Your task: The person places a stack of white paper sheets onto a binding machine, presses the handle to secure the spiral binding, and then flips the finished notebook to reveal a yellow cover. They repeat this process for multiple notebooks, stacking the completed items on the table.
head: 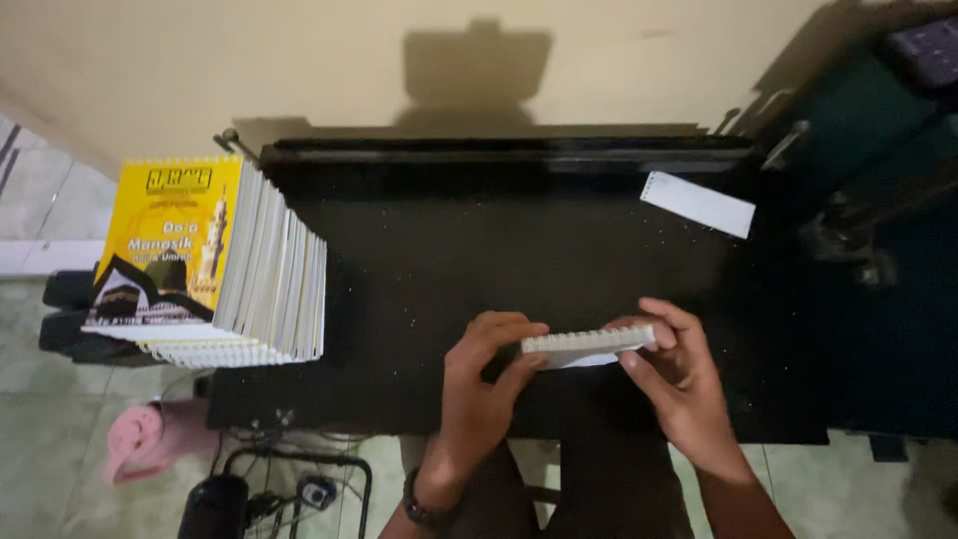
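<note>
holding: we grip a white spiral-bound booklet (587, 345) edge-up over the black work surface (479, 250), at about 5 o'clock from its middle.
risk: we judge the thin stack could slip or fan apart, since only fingertips pinch its ends.
left hand (484, 384): fingers curled, thumb and forefinger pinching the booklet's 9 o'clock end.
right hand (679, 374): fingers half-closed, pinching the 3 o'clock end.
nearby: a loose white slip (698, 204) at 1 o'clock; a leaning stack of yellow-covered booklets (215, 265) at 9 o'clock, overhanging the edge, which a nudge might tip.
</note>
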